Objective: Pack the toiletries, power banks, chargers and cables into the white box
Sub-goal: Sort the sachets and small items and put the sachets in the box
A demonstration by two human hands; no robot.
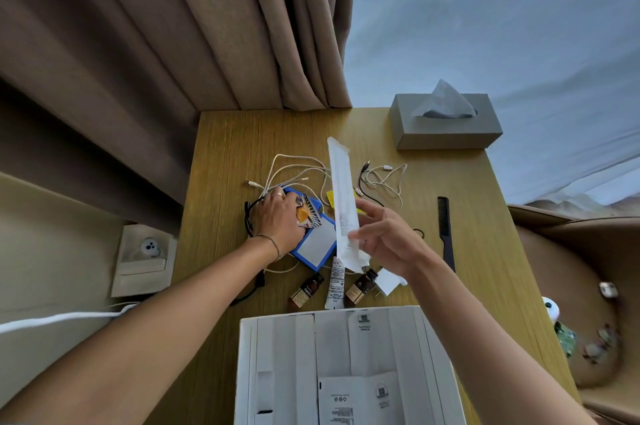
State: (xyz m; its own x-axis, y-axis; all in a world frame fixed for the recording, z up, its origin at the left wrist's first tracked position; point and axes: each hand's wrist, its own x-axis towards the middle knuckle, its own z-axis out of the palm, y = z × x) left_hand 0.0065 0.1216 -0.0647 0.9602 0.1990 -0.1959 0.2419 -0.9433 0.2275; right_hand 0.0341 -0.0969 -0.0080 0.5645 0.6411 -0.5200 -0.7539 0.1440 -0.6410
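Most of the things are still lying out on the table (221, 154), so the packing looks like it is only starting. The white box (346, 369) is sitting open at the near edge, and I can only see paper sheets lying inside it.

The right hand (388, 237) is pinching a long white packet (343, 203) near its lower end, holding it up above the table. I think it is going into the box next, which is just below that hand.

The left hand (280, 216) is pressing down on a small orange packet (306, 215) lying on a blue pad (317, 244). Its fingers are curled over the packet, but I cannot tell if it is really gripping it.

Beyond the hands, white cables (294, 168) are lying tangled. Below the right hand, two brown bottles (304, 291), a white tube (335, 282) and a white charger (388, 281) are waiting. A black comb (446, 230) is lying off to the right of that hand.
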